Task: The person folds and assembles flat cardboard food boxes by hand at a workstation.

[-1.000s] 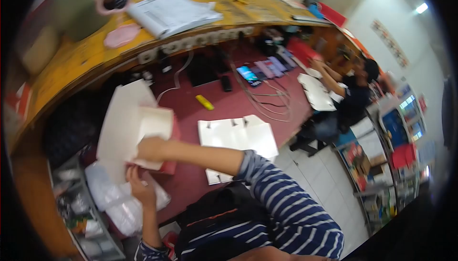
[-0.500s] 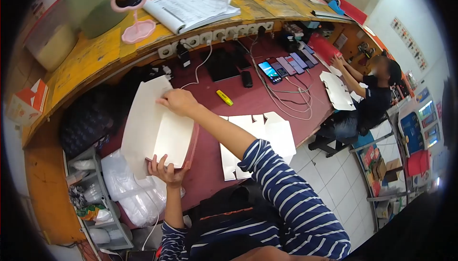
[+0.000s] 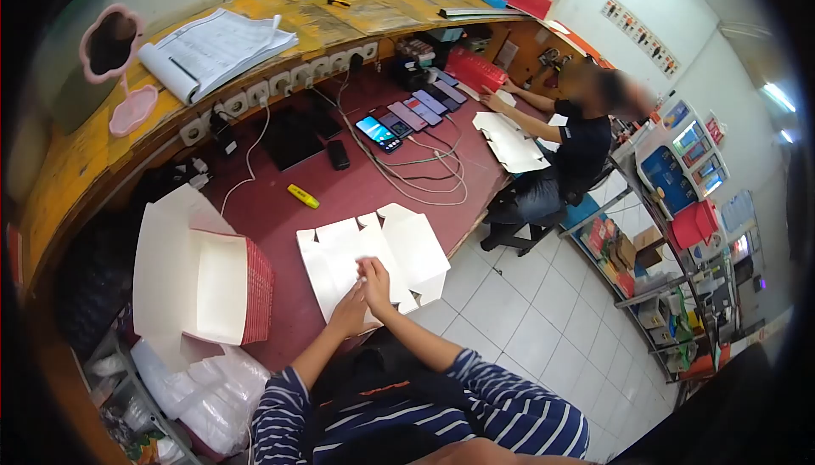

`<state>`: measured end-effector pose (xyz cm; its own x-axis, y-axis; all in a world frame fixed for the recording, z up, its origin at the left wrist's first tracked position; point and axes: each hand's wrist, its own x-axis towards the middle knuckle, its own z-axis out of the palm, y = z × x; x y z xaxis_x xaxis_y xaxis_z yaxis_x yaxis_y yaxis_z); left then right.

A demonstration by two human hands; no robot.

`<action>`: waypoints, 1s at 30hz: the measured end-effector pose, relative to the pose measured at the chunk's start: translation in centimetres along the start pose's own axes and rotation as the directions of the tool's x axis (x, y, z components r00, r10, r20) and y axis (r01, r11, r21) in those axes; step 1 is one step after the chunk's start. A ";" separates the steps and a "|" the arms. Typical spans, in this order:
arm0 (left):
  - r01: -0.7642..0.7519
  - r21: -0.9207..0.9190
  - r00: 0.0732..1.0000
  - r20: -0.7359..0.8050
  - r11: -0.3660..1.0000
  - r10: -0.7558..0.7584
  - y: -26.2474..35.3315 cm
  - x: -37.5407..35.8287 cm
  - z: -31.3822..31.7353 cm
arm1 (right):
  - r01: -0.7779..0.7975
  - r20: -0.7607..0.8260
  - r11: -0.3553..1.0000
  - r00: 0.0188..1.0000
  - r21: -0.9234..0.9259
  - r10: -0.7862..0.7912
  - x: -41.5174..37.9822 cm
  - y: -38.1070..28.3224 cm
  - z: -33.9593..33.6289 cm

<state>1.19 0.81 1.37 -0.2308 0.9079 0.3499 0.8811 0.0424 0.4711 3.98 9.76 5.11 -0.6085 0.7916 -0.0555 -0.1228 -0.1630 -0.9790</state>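
Note:
My left hand (image 3: 349, 310) and my right hand (image 3: 375, 285) are close together, touching or nearly so, over the near part of a flat, unfolded white cardboard box blank (image 3: 412, 244). The left hand's fingers are stretched out towards the right hand. My right hand's fingers are loosely bent, with nothing visible in them. The blank has notched edges and lies on the dark red table near its front edge. To the left stands a stack of nested open boxes (image 3: 224, 287), white inside with red outer edges and a tall raised flap. Neither hand touches that stack.
A yellow highlighter (image 3: 303, 197), several phones (image 3: 413, 114) and loose cables (image 3: 424, 183) lie farther back. Plastic-wrapped packs (image 3: 212, 397) sit at the lower left. Above runs a yellow shelf (image 3: 382, 19) with papers. A co-worker (image 3: 581, 129) sits at the right with another blank (image 3: 511, 142).
Both my hands have left the nested boxes and moved right, over the flat blank. The box stack now stands by itself. My view has swung to the right.

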 end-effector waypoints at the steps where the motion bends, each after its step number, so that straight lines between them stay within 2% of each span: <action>1: -0.010 0.051 1.000 -0.003 0.999 0.010 0.0 0.1 1.0 | 0.015 0.030 0.999 0.999 -0.043 -0.014 -0.8 0.6 -1.9; 3: -0.025 0.103 1.000 -0.005 0.994 0.025 -0.4 0.7 2.0 | -0.072 0.080 0.970 0.992 -0.233 0.093 -2.9 0.6 -4.8; 5: 0.101 0.086 0.969 0.219 0.991 -0.117 -0.8 1.2 2.5 | -0.203 0.232 0.918 0.928 -0.340 0.291 -4.3 1.8 -8.1; 6: 0.178 0.114 0.943 0.266 0.978 -0.202 -0.9 1.5 2.6 | -0.205 0.229 0.918 0.929 -0.339 0.292 -5.0 1.7 -9.1; 8: 0.196 0.070 0.949 0.236 0.978 -0.207 -0.4 2.1 1.0 | -0.327 0.349 0.834 0.794 -0.445 0.497 -6.2 1.7 -10.4; 9: 0.214 0.027 0.955 0.204 0.976 -0.215 0.0 2.2 0.0 | -0.330 0.350 0.834 0.793 -0.442 0.499 -6.6 2.3 -10.8; 11: 0.199 0.087 0.945 0.246 0.976 -0.214 1.1 2.3 -0.1 | -0.292 0.443 0.829 0.735 -0.477 0.514 -6.8 3.6 -11.3; 13: 0.107 0.335 0.920 0.324 0.936 -0.222 1.7 2.0 0.1 | -0.265 0.461 0.830 0.730 -0.490 0.505 -6.6 3.2 -10.8; 15: 0.124 0.301 0.912 0.342 0.945 -0.228 1.0 1.8 0.4 | -0.239 0.471 0.829 0.729 -0.505 0.497 -6.2 2.2 -10.5; 17: 0.098 0.101 0.960 0.253 0.990 -0.120 0.1 1.2 0.0 | -0.249 0.498 0.850 0.720 -0.464 0.482 -6.0 0.2 -10.3; 18: 0.101 0.102 0.959 0.255 0.990 -0.124 -0.3 1.0 -0.2 | -0.251 0.500 0.850 0.718 -0.463 0.484 -5.9 -0.2 -10.4; 20: 0.132 -0.050 0.946 0.303 0.990 -0.111 -1.1 1.1 -0.5 | -0.298 0.500 0.832 0.687 -0.468 0.527 -5.8 -1.0 -10.4; 21: 0.133 -0.047 0.946 0.303 0.990 -0.113 -1.2 1.3 -0.9 | -0.297 0.504 0.833 0.686 -0.466 0.526 -5.8 -1.5 -10.2; 23: 0.227 0.055 0.944 0.233 0.972 -0.233 -1.2 2.0 -1.4 | -0.242 0.549 0.785 0.598 -0.570 0.584 -5.8 -2.4 -9.9; 24: 0.269 0.005 0.952 0.152 0.963 -0.267 -0.6 2.7 -2.3 | -0.243 0.547 0.785 0.601 -0.570 0.583 -5.9 -2.3 -9.9; 25: 0.268 0.003 0.952 0.155 0.963 -0.265 0.1 3.6 -3.6 | -0.281 0.566 0.804 0.590 -0.525 0.576 -6.2 -2.0 -9.6; 26: 0.311 -0.120 0.948 -0.029 0.943 -0.316 1.0 4.4 -5.1 | -0.319 0.585 0.818 0.579 -0.478 0.568 -6.4 -1.6 -9.3; 27: 0.328 -0.246 0.903 -0.204 0.912 -0.379 1.7 5.0 -6.4 | -0.322 0.586 0.818 0.577 -0.477 0.569 -6.8 -2.2 -8.4; 28: 0.330 -0.242 0.902 -0.202 0.912 -0.380 2.5 5.4 -7.5 | -0.499 0.542 0.801 0.595 -0.330 0.594 -7.2 -3.6 -7.1; 29: 0.352 -0.450 0.838 -0.239 0.821 -0.490 3.2 5.8 -8.5 | -0.644 0.499 0.748 0.601 -0.161 0.624 -7.4 -4.9 -6.1; 30: 0.336 -0.638 0.762 -0.248 0.693 -0.598 3.9 6.3 -9.4 | -0.643 0.503 0.749 0.600 -0.159 0.622 -7.3 -6.0 -5.5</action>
<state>-0.69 2.77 12.99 -0.8049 0.5636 0.1859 0.2695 0.0681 0.9606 13.47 8.23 10.28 -0.8361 0.0776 -0.5431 0.4238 -0.5372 -0.7292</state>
